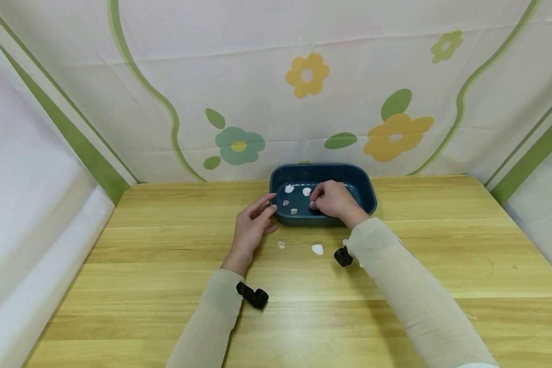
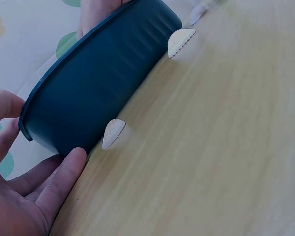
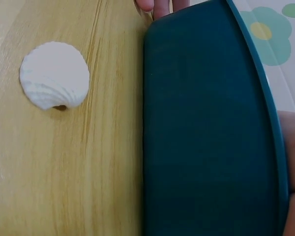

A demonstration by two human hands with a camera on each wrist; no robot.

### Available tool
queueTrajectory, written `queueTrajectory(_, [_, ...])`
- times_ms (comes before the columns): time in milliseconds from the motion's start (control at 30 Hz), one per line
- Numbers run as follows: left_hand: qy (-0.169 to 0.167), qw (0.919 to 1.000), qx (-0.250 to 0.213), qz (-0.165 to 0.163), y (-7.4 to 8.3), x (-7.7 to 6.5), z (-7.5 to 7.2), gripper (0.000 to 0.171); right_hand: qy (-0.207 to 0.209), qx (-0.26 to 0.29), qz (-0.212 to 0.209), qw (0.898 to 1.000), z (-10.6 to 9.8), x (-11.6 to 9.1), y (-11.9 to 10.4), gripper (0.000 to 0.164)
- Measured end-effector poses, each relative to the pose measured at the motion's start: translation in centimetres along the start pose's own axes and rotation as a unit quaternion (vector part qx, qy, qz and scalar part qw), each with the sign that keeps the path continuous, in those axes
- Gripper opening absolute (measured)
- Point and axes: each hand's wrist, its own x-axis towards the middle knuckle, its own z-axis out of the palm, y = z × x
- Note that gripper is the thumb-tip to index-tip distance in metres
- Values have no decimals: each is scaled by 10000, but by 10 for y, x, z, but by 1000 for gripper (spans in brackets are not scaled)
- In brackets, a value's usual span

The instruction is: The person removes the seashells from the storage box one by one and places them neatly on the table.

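A dark blue basin (image 1: pixel 299 221) stands at the table's back edge. Inside it lie several seashells, among them a white shell (image 1: pixel 289 188) and a small pale shell (image 1: pixel 294 211). My right hand (image 1: pixel 335 199) reaches over the front rim and pinches a small seashell (image 1: pixel 312 205) low inside the basin; the wall hides this grip in both wrist views. At the basin's left end, my left hand (image 1: pixel 252 227) touches the rim and side wall with fingers extended, one fingertip low by the wall in the left wrist view.
On the wooden table (image 1: pixel 165 255), in front of the basin, lie a small shell (image 1: pixel 281 245) and a white ribbed shell (image 1: pixel 318 249). Another shell (image 1: pixel 345 242) is partly hidden by the right wrist's black camera (image 1: pixel 343 256). A flowered cloth (image 1: pixel 257 92) hangs behind.
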Motion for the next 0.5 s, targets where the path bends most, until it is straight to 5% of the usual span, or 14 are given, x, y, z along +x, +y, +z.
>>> queueTrajectory(233, [36, 10000, -15, -26, 1, -1, 0, 35, 662, 293, -375, 9967, 0, -5, -4, 10])
queueTrajectory(500, [14, 10000, 10, -11, 1, -1, 0, 35, 1509, 1122, -998, 9771, -8, -36, -18, 16])
